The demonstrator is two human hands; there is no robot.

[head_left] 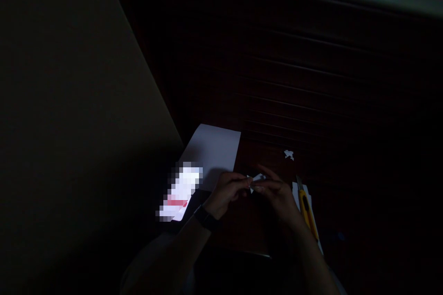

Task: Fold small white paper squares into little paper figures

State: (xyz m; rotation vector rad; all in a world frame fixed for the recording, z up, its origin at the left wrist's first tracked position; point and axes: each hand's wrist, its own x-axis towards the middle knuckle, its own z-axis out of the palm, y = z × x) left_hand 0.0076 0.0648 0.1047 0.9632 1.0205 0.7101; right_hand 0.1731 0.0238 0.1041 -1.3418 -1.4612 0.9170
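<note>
The scene is very dark. My left hand (pixel 226 192) and my right hand (pixel 277 192) meet over a dark wooden table (pixel 311 101). Both pinch a small folded piece of white paper (pixel 256 179) between their fingertips. A dark watch sits on my left wrist. A white sheet of paper (pixel 212 150) lies just beyond my left hand. A yellow utility knife (pixel 306 206) lies on the table right of my right hand, on a scrap of white paper.
A small folded white paper shape (pixel 289 154) lies on the table beyond my right hand. A lit, blurred-out screen (pixel 180 192) glows left of my left hand. A pale wall (pixel 69 101) stands on the left.
</note>
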